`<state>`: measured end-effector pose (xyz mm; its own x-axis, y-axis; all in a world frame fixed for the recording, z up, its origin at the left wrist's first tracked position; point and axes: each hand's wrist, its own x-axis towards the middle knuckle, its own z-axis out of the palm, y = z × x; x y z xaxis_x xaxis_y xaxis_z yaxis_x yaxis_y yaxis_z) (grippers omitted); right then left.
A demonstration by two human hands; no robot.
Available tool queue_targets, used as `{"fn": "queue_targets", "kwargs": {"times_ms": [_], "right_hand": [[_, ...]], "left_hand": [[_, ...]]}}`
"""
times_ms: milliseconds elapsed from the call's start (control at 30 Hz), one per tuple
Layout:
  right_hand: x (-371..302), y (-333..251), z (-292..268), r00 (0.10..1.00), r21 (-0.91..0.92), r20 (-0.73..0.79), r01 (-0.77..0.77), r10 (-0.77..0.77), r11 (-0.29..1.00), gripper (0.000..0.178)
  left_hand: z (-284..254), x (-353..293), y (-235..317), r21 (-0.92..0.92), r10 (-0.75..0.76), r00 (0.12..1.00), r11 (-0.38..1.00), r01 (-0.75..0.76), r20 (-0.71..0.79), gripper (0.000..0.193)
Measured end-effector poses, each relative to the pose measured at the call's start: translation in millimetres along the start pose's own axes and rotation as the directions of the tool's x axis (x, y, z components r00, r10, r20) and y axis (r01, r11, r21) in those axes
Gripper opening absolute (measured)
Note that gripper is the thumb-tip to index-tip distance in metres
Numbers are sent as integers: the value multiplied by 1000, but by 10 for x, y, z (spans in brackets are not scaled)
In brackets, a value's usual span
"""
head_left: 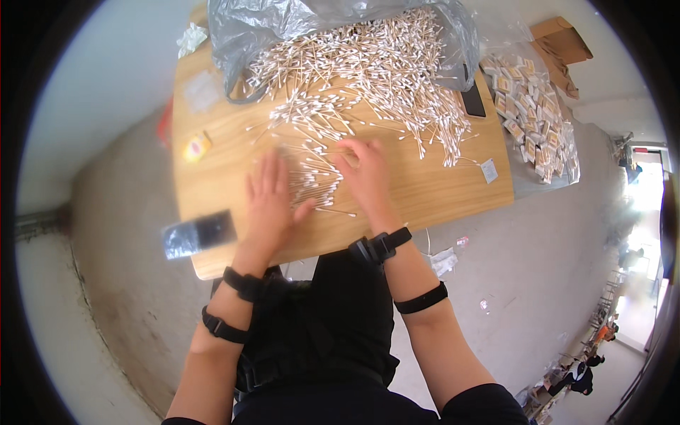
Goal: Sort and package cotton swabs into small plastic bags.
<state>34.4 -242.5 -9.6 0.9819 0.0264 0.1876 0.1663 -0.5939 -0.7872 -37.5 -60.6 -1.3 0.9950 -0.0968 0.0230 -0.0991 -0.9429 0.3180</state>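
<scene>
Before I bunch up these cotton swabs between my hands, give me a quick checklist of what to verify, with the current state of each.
1. Small swab bunch sits between both hands: ok.
2. Left hand flat on the table, fingers spread beside the bunch: ok.
3. Right hand resting on the bunch's far side: ok.
4. Swabs in the bunch all lined up one way: not ok, several lie askew.
5. Big swab pile spilling from the grey plastic bag kept apart from the bunch: not ok, strays reach it.
6. Either grip closed on swabs: cannot tell.

cotton swabs (pixel 368 64) showing white tips, tan sticks | tabletop (pixel 432 191) showing light wood grain | plastic bag (pixel 283 21) looking grey | wrist straps (pixel 386 244) showing black | small packets (pixel 531 106) looking tan-and-white
</scene>
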Motion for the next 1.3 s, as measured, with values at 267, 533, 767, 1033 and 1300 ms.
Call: {"fn": "queue_targets", "kwargs": {"times_ms": [267, 533, 767, 1033, 1300], "right_hand": [[133, 101, 246, 995, 75, 103, 0, -8, 997, 12], [198, 200, 46, 1000, 12, -12, -11, 11, 1000, 11], [114, 249, -81, 996, -71, -83, -45, 38, 996, 8], [105, 132, 55, 996, -34, 83, -16, 19, 999, 11], [174, 179, 29, 990, 97, 138, 17, -30, 995, 10]], "left_hand": [[-13, -28, -217, 18, 13, 1000, 1000, -13, -12, 90], [104, 52, -21, -3, 34, 998, 999, -34, -48, 96], [186, 112, 260, -73, 114, 993, 991, -113, 19, 111], [249, 120, 346, -77, 171, 984, 982, -174, -45, 110], [260, 72, 335, 9, 142, 989, 990, -142, -39, 108]]}}
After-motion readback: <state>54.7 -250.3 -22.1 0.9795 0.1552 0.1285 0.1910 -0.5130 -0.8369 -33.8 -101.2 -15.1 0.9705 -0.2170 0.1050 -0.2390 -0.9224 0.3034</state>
